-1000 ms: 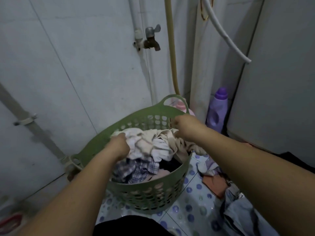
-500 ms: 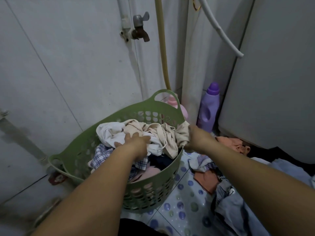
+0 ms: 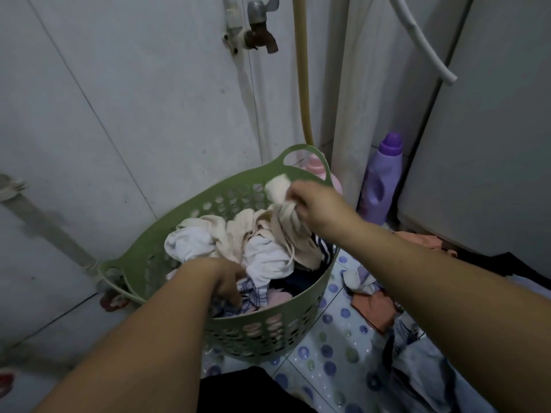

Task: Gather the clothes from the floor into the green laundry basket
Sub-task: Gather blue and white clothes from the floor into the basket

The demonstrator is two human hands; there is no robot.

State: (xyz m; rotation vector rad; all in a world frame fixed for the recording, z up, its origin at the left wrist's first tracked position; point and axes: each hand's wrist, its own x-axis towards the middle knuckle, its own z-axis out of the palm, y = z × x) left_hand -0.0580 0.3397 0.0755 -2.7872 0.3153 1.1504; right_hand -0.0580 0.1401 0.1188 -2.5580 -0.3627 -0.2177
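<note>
The right hand (image 3: 316, 207) pinches a beige cloth (image 3: 283, 225) over the basket (image 3: 268, 332) to drop it in; the left hand (image 3: 226, 278) presses the clothes down, its grip hidden.

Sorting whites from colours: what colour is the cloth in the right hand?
Cream-beige, seen in the head view: the cloth the right hand grips over the basket.

Grey tiled walls (image 3: 119, 99) fill the upper frame; a rusty tap (image 3: 259, 28) at top centre; dotted floor tiles (image 3: 334, 353) at the bottom.
</note>
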